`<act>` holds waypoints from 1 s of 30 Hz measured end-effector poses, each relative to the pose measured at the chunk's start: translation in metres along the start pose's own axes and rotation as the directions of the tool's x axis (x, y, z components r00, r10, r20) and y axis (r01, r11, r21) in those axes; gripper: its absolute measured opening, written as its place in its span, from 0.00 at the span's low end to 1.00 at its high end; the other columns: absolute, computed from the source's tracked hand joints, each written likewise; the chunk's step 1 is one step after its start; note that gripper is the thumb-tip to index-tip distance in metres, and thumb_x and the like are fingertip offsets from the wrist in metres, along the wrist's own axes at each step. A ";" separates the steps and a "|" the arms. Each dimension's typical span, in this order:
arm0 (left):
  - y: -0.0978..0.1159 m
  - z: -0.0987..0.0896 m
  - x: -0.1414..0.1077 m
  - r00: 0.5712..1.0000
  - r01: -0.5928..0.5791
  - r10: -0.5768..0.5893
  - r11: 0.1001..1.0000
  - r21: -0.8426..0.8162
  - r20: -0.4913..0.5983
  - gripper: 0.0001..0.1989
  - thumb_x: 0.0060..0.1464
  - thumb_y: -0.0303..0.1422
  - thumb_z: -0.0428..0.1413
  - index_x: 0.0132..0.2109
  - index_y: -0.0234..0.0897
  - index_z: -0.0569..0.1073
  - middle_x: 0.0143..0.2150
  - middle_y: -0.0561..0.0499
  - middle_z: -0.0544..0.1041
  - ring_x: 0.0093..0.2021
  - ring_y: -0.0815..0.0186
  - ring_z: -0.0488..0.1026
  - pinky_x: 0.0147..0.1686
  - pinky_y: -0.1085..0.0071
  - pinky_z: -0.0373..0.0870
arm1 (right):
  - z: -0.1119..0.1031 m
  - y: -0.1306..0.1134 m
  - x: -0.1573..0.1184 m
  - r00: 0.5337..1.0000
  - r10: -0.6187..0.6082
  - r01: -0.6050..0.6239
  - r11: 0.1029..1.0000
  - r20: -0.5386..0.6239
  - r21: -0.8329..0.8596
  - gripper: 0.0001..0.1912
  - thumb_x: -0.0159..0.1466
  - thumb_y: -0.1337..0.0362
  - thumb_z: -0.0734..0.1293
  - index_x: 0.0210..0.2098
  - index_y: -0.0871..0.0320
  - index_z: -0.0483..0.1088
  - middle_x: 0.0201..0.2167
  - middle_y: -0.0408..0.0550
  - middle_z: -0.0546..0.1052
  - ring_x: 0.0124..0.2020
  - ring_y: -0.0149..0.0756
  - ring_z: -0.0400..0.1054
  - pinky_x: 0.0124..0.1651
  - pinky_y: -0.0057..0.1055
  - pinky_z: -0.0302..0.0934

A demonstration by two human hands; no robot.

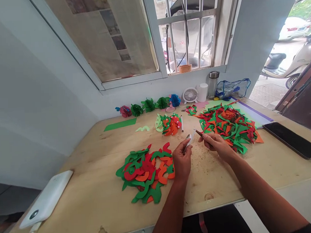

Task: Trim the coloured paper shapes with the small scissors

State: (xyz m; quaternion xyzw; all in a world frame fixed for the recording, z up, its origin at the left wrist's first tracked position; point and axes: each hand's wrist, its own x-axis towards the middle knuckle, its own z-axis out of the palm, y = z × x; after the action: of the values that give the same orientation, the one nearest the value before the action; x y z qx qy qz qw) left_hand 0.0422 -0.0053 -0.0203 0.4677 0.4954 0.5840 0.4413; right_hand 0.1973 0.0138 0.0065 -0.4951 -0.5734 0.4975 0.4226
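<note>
My left hand [182, 158] is closed around a small white strip [192, 135] that looks like tape; the rest of it is hidden by the fingers. A slim dark pointed tool [199, 132], possibly tweezers, is pinched in my right hand [217, 144], its tip close to the strip's upper end. I cannot tell whether the two touch. Beside my left hand lies a pile of curved green, red and orange cut-outs [147, 171]. Beyond my right hand spreads a heap of similarly coloured scraps [229, 124].
A smaller pile of cut pieces [171, 124] sits mid-table near a white pen [182, 123]. Paper figures [148, 105], a small fan [190, 95] and a glass bottle [213, 85] line the wall. A phone [292, 139] lies right; a white power bank [47, 198] lies left.
</note>
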 end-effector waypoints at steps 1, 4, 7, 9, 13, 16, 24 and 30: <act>0.001 0.000 0.000 1.000 0.003 -0.003 1.000 0.005 0.011 0.15 0.49 0.31 0.56 0.44 0.35 0.78 0.34 0.49 0.78 0.26 0.72 0.68 0.26 0.77 0.65 | 0.000 -0.001 0.000 1.000 -0.001 0.001 1.000 0.003 -0.003 0.27 0.58 0.41 0.60 0.29 0.61 0.71 0.14 0.37 0.58 0.16 0.24 0.48 0.19 0.25 0.41; 0.001 -0.001 -0.001 0.999 0.004 -0.005 1.000 0.020 0.039 0.14 0.49 0.31 0.56 0.44 0.34 0.78 0.32 0.49 0.77 0.24 0.73 0.65 0.24 0.78 0.63 | 0.000 -0.003 -0.001 1.000 -0.013 0.013 1.000 0.001 -0.027 0.27 0.58 0.41 0.60 0.28 0.61 0.71 0.14 0.37 0.58 0.16 0.24 0.48 0.20 0.26 0.41; 0.003 -0.002 -0.001 0.998 0.023 -0.024 1.000 0.010 0.057 0.14 0.49 0.31 0.56 0.44 0.34 0.78 0.30 0.51 0.75 0.23 0.74 0.62 0.21 0.79 0.60 | -0.001 -0.005 -0.002 1.000 -0.029 0.028 0.998 -0.010 -0.058 0.27 0.58 0.41 0.60 0.28 0.61 0.71 0.14 0.37 0.58 0.17 0.25 0.48 0.20 0.26 0.42; 0.005 -0.003 -0.001 0.997 0.047 -0.046 0.999 -0.012 0.067 0.14 0.48 0.32 0.56 0.44 0.34 0.78 0.27 0.52 0.74 0.21 0.76 0.60 0.20 0.79 0.57 | -0.001 -0.005 -0.002 0.999 -0.023 0.021 0.998 -0.031 -0.056 0.27 0.58 0.41 0.61 0.28 0.61 0.71 0.14 0.37 0.57 0.17 0.25 0.48 0.20 0.27 0.42; 0.008 -0.004 -0.001 0.993 0.078 -0.073 0.995 -0.054 0.090 0.15 0.47 0.32 0.57 0.43 0.34 0.78 0.24 0.55 0.70 0.19 0.77 0.56 0.18 0.80 0.55 | -0.001 -0.003 -0.002 0.999 0.003 -0.003 1.000 -0.035 0.005 0.27 0.57 0.41 0.62 0.28 0.61 0.71 0.14 0.37 0.57 0.17 0.25 0.48 0.20 0.27 0.40; 0.009 -0.004 0.000 0.992 0.090 -0.084 0.994 -0.059 0.093 0.14 0.46 0.31 0.57 0.42 0.34 0.78 0.23 0.55 0.70 0.19 0.77 0.56 0.18 0.80 0.56 | -0.001 -0.004 -0.001 1.000 0.009 -0.009 1.000 0.002 0.019 0.27 0.56 0.41 0.62 0.28 0.61 0.71 0.14 0.37 0.58 0.16 0.25 0.47 0.20 0.27 0.39; 0.010 -0.004 -0.001 0.992 0.096 -0.090 0.993 -0.064 0.085 0.14 0.46 0.33 0.58 0.42 0.35 0.78 0.25 0.53 0.72 0.19 0.77 0.58 0.19 0.80 0.59 | -0.001 -0.002 -0.002 1.000 -0.015 0.015 1.000 0.001 0.011 0.25 0.58 0.43 0.62 0.28 0.61 0.71 0.13 0.36 0.57 0.16 0.24 0.46 0.20 0.27 0.39; 0.008 -0.005 0.001 0.990 0.107 -0.101 0.992 -0.063 0.098 0.15 0.47 0.33 0.58 0.43 0.34 0.77 0.25 0.54 0.71 0.19 0.77 0.58 0.19 0.80 0.58 | -0.001 -0.002 -0.003 1.000 -0.024 0.024 0.999 -0.008 -0.026 0.25 0.59 0.43 0.61 0.28 0.61 0.72 0.14 0.37 0.57 0.17 0.25 0.48 0.21 0.27 0.40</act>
State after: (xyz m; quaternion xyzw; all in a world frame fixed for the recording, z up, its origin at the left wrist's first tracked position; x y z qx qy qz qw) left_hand 0.0371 -0.0057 -0.0125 0.4530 0.4776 0.5539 0.5098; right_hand 0.1989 0.0110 0.0083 -0.4957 -0.5840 0.4830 0.4242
